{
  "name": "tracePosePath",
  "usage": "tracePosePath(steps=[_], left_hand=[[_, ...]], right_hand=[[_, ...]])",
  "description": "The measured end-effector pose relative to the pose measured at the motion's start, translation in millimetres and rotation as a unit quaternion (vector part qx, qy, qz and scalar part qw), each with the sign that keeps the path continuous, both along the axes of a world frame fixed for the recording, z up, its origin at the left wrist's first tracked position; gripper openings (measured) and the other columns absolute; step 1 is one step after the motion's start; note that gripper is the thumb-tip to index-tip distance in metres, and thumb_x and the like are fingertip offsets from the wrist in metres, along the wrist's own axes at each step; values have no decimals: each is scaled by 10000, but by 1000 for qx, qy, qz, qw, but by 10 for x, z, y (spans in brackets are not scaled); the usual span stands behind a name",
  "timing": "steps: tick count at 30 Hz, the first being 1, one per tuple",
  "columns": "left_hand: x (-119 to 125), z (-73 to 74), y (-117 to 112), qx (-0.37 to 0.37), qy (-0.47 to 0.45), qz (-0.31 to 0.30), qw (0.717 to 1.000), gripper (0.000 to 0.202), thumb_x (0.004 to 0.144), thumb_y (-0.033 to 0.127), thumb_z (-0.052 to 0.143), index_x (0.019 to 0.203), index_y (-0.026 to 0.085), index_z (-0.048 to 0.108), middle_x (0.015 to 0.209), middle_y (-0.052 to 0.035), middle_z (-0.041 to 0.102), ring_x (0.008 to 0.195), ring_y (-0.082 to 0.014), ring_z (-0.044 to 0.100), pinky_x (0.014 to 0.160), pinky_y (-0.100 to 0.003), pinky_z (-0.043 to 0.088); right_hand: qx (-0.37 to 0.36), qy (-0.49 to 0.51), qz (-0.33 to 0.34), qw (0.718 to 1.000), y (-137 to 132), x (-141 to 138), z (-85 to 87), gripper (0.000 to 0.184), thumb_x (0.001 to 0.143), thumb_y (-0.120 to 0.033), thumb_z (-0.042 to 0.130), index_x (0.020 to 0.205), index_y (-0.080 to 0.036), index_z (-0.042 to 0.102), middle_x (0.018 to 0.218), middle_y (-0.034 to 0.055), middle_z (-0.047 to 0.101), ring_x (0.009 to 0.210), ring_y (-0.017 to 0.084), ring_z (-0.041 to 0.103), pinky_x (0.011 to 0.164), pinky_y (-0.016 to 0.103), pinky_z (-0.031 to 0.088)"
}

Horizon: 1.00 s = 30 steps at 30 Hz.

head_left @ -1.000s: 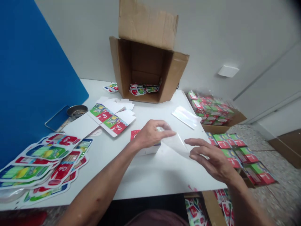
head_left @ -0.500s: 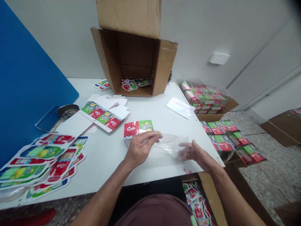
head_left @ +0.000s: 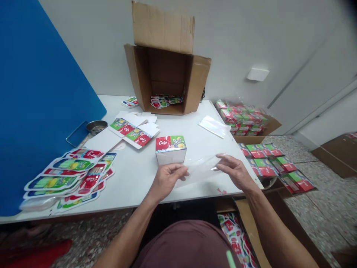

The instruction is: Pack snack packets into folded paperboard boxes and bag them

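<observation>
A small white carton [head_left: 171, 149] printed with red Cola and green Sprite panels stands on the white table [head_left: 131, 182], just beyond my left hand [head_left: 169, 181]. A clear plastic bag [head_left: 199, 170] stretches flat between my hands, close above the tabletop. Its near left edge is pinched in the fingers of my left hand. The fingertips of my right hand [head_left: 235, 172] hold its other end. The bag lies right of the carton and does not cover it.
An open cardboard box [head_left: 164, 78] at the table's back holds printed cards. Flat printed carton blanks [head_left: 134, 134] and a pile of die-cut cards [head_left: 67, 178] lie left, before a blue board [head_left: 41, 93]. Clear bags [head_left: 214, 126] lie right. Packed cartons fill boxes beyond the right edge.
My left hand has drawn back from the carton's front, leaving the carton in full view. The bag now stretches flatter between my hands. The whole view has shifted slightly with my head.
</observation>
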<state>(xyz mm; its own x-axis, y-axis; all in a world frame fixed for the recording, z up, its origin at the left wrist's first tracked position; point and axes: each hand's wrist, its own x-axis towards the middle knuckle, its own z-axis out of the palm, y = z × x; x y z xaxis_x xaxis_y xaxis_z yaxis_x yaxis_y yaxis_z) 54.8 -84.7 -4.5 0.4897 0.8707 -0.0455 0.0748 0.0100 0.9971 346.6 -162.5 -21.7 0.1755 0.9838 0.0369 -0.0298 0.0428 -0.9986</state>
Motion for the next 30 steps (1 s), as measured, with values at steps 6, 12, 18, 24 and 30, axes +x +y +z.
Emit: tracePosePath(steps=[6, 12, 18, 24, 30], left_hand=[[12, -73, -158, 36, -33, 38, 998, 199, 842, 377, 806, 869, 180, 815, 854, -56, 803, 808, -201, 729, 792, -296, 575], [-15, -207, -289, 4, -72, 88, 993, 806, 771, 463, 875, 1469, 235, 543, 1489, -145, 610, 1212, -258, 674, 1012, -378, 543], [-48, -312, -294, -154, -85, -26, 984, 666, 926, 689, 593, 1240, 115, 718, 1171, -186, 784, 1108, -302, 736, 1087, -479, 474], [13, -22, -130, 13, -69, 40, 997, 329, 885, 484, 754, 899, 162, 824, 929, -85, 823, 945, -237, 750, 956, -350, 548], [-69, 251, 0, 81, -26, 63, 994, 257, 835, 435, 805, 833, 180, 839, 816, -58, 817, 804, -213, 745, 811, -321, 588]], right_hand=[[-6, -117, 47, 992, -181, -94, 274, 355, 929, -486, 714, 1123, -196, 781, 823, 54, 766, 848, 218, 696, 916, 391, 521], [59, -121, -18, 991, -224, -143, 304, 241, 926, -438, 731, 844, -220, 796, 773, 26, 764, 875, 199, 674, 984, 357, 479], [56, -110, -21, 992, -231, -106, 231, 206, 929, -414, 731, 883, -225, 798, 809, 31, 782, 869, 195, 669, 954, 344, 469], [57, -146, -30, 987, -160, -113, 345, 284, 925, -464, 718, 805, -221, 802, 811, 40, 775, 862, 206, 672, 931, 346, 490], [78, -184, -83, 976, -51, -129, 524, 406, 906, -532, 720, 662, -208, 747, 682, 37, 708, 660, 176, 608, 686, 314, 510]])
